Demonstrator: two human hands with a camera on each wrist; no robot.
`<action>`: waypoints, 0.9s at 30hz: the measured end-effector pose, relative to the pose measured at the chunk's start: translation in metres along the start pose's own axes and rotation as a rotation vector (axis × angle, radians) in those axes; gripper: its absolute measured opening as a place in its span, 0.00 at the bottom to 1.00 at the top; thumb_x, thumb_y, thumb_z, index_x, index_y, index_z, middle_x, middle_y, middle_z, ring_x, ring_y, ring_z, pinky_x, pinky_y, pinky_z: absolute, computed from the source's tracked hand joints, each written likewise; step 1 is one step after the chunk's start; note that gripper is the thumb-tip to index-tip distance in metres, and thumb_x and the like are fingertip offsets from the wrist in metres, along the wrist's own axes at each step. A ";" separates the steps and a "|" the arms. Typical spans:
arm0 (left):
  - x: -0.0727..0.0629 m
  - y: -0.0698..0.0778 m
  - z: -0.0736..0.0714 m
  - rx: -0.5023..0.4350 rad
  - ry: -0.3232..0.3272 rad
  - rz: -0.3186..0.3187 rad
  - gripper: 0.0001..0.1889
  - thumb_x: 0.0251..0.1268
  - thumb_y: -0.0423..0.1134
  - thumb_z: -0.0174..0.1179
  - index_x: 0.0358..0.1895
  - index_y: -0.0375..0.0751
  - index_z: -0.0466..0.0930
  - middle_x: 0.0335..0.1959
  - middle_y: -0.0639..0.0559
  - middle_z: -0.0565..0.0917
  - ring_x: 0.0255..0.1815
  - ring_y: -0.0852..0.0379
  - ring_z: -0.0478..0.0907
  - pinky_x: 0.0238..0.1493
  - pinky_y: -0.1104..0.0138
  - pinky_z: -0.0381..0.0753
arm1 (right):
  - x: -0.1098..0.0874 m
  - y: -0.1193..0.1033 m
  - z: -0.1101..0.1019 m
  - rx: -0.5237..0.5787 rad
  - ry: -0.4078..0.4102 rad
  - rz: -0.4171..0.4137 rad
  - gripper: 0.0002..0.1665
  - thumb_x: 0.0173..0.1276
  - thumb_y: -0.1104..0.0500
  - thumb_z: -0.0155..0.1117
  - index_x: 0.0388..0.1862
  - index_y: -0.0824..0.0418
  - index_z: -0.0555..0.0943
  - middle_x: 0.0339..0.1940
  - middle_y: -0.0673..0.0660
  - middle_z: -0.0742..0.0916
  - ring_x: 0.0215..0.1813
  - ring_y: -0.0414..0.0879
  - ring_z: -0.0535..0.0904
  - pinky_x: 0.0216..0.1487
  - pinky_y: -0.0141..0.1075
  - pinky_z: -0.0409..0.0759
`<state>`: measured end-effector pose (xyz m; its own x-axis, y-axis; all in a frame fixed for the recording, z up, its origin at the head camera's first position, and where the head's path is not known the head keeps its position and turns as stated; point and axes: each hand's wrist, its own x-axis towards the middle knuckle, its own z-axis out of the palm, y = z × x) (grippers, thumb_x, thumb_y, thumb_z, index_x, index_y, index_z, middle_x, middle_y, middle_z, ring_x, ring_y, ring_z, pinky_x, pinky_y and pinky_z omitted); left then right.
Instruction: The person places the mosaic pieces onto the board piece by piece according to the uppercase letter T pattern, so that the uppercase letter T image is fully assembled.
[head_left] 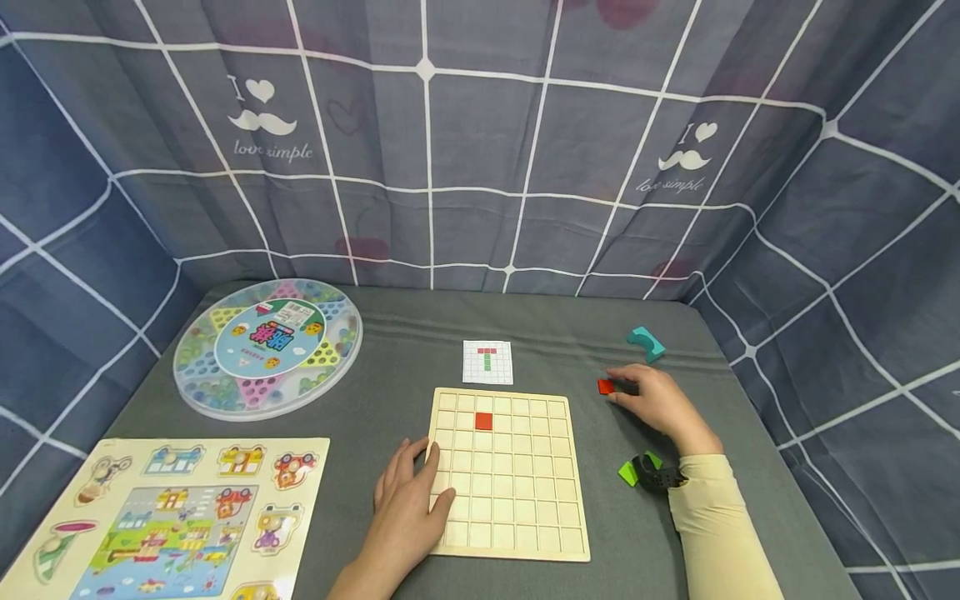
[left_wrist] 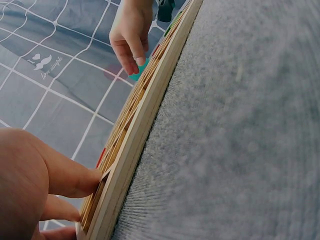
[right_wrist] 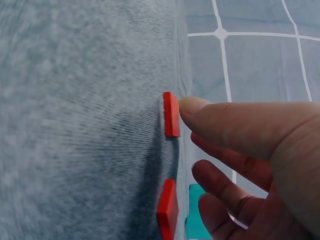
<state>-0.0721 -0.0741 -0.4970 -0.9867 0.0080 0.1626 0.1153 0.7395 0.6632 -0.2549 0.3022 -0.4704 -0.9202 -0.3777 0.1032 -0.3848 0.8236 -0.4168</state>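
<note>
A pale wooden grid board (head_left: 517,492) lies on the grey cloth, with one red square tile (head_left: 483,422) in an upper cell. My left hand (head_left: 408,508) rests on its left edge, fingertips touching the wood, thumb over the grid. To the board's right, my right hand (head_left: 656,402) reaches low over another red tile (head_left: 605,387). In the right wrist view the thumb tip touches or nearly touches a red tile (right_wrist: 171,115) lying flat. A second loose red tile (right_wrist: 168,210) lies nearby, below the curled fingers. Whether the index finger meets the tile is hidden.
Above the board lies a pattern card (head_left: 487,362) with a red and green T. Green tiles (head_left: 628,473) lie by the right wrist's black strap; a teal arched block (head_left: 647,343) is behind that hand. At left are a round marble game (head_left: 268,350) and a picture puzzle (head_left: 168,525).
</note>
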 end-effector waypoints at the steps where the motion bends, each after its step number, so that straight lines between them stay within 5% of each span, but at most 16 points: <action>1: 0.000 0.000 0.000 0.003 0.000 -0.001 0.32 0.59 0.36 0.69 0.66 0.28 0.72 0.70 0.36 0.65 0.75 0.34 0.50 0.63 0.36 0.50 | 0.001 0.000 0.001 -0.008 -0.002 -0.001 0.24 0.63 0.59 0.72 0.58 0.65 0.82 0.55 0.64 0.85 0.58 0.62 0.79 0.58 0.56 0.73; 19: 0.001 -0.002 0.001 0.000 -0.001 -0.004 0.32 0.59 0.36 0.69 0.67 0.28 0.71 0.70 0.36 0.65 0.75 0.35 0.49 0.64 0.36 0.49 | 0.003 0.000 0.007 -0.055 -0.018 -0.006 0.20 0.62 0.59 0.73 0.53 0.66 0.85 0.48 0.62 0.87 0.53 0.60 0.81 0.54 0.55 0.76; 27: 0.001 -0.002 0.000 -0.007 -0.001 -0.001 0.32 0.59 0.36 0.69 0.67 0.28 0.71 0.70 0.36 0.65 0.75 0.34 0.49 0.64 0.36 0.49 | 0.004 -0.019 0.002 -0.036 0.045 -0.072 0.19 0.62 0.56 0.74 0.51 0.63 0.87 0.46 0.58 0.88 0.50 0.56 0.83 0.52 0.53 0.77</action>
<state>-0.0729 -0.0751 -0.4983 -0.9869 0.0084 0.1613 0.1155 0.7347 0.6685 -0.2511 0.2839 -0.4642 -0.8923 -0.4172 0.1726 -0.4512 0.8102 -0.3742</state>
